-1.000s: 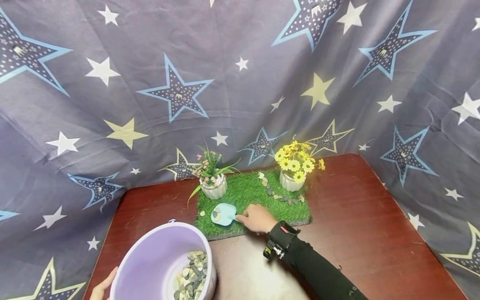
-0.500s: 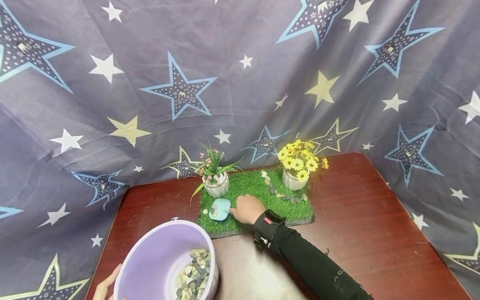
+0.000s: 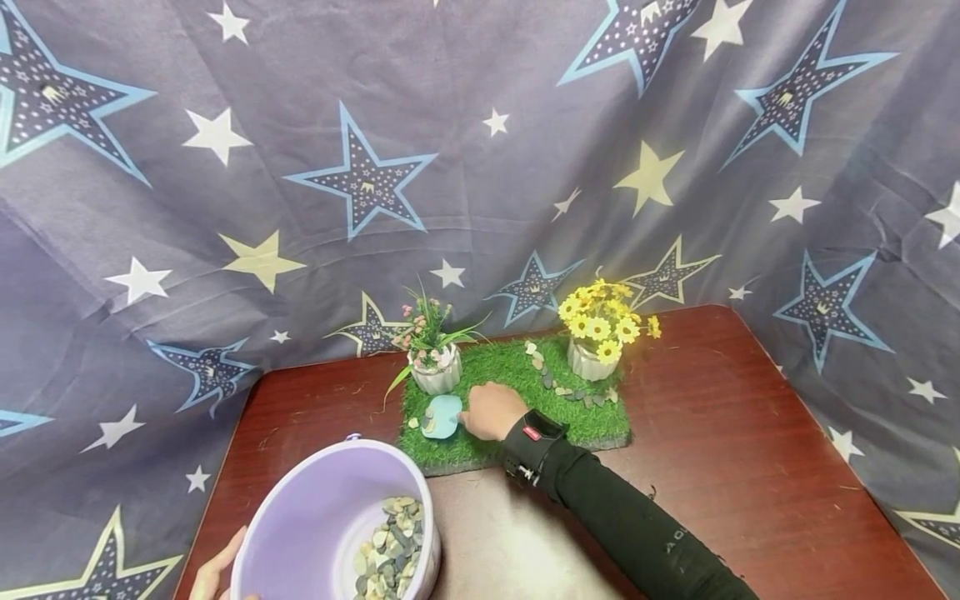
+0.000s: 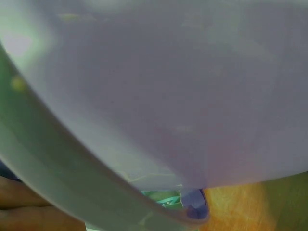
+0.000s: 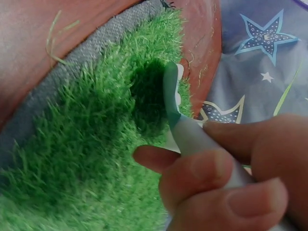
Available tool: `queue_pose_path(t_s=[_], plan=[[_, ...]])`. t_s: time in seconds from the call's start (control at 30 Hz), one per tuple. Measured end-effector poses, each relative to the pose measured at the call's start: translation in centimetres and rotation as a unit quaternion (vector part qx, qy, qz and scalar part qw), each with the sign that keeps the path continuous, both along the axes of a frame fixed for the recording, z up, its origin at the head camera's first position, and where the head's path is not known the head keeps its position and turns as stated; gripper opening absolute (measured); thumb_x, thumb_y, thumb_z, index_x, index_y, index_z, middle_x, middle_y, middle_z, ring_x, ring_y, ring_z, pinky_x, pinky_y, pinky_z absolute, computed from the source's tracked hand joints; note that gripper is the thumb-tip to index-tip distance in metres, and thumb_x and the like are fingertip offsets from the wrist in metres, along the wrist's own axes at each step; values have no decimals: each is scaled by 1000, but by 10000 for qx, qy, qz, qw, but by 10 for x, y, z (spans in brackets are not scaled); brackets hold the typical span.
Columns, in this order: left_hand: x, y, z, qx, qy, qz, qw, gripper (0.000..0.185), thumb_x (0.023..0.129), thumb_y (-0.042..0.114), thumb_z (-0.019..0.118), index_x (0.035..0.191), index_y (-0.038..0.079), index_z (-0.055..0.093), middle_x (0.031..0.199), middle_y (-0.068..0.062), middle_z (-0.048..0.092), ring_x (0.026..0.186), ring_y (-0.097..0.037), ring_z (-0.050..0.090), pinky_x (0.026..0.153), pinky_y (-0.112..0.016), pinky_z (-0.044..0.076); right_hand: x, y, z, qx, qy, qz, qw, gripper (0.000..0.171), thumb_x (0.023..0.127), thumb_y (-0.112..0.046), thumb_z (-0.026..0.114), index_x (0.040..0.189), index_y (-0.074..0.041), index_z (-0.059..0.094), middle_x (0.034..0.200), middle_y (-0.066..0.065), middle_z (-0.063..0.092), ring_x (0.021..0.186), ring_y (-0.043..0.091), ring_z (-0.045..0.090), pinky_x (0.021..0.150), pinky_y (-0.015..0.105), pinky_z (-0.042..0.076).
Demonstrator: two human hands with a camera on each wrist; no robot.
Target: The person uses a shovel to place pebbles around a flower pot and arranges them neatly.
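- The right hand grips the handle of a light-blue scoop, fingers and thumb curled round it; the right wrist view shows the fingers wrapped on the handle.
- The scoop hangs just over the left part of the grass mat, a few pebbles on its blade, tipped on edge in the wrist view.
- One loose pebble lies on the mat just left of the scoop.
- The left hand is at the outer wall of the lilac bucket, low at the near left edge; only part of it shows, and I cannot tell how its fingers lie.
- The bucket sits on the worktop near the mat's front, with a heap of stones at its right side.
- On the mat: a white pot with pink flowers at the back left, a pot of yellow flowers at the back right, and a curved line of stones between them.
- A star-print cloth hangs behind.
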State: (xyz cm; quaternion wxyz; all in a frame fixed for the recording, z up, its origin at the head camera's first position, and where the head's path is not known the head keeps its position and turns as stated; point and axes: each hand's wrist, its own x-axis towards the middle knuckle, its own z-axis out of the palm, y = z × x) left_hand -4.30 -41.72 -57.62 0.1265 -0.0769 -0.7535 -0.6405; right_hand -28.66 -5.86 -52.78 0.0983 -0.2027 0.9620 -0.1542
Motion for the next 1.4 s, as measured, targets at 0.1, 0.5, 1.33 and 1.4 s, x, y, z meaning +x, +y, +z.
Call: queue_pose_path(t_s=[0.1,0.5,1.33,1.4], plan=[[5,3,2,6,-274,153,9995,99,84,-28,46,150,45,50,135,30,58,101,5,65,67,-17,56,0,1,-5,-122,-83,-60,9999,39,98,-44,66,88,-8,76,97,12,77,89,30,73,82,43,59],[3,4,0,210,-225,220,9993,94,86,-24,50,145,48,55,130,28,62,94,3,67,65,-16,55,12,-12,10,311,596,-188,9976,26,94,-34,72,99,-10,80,97,10,78,86,28,74,69,43,60],[4,7,8,838,-608,-45,9946,109,78,-34,38,145,49,55,124,24,66,91,-2,69,60,-24,58,12,13,-12,-610,-202,-273,9976,41,98,-39,67,67,-12,62,70,9,68,64,24,64,70,42,57],[5,7,8,892,-605,-49,9942,110,77,-35,38,145,50,56,124,23,67,91,-2,70,60,-24,59,15,10,-14,-652,-136,-297,9973,41,99,-38,67,67,-12,62,73,11,70,67,26,66,71,43,57]])
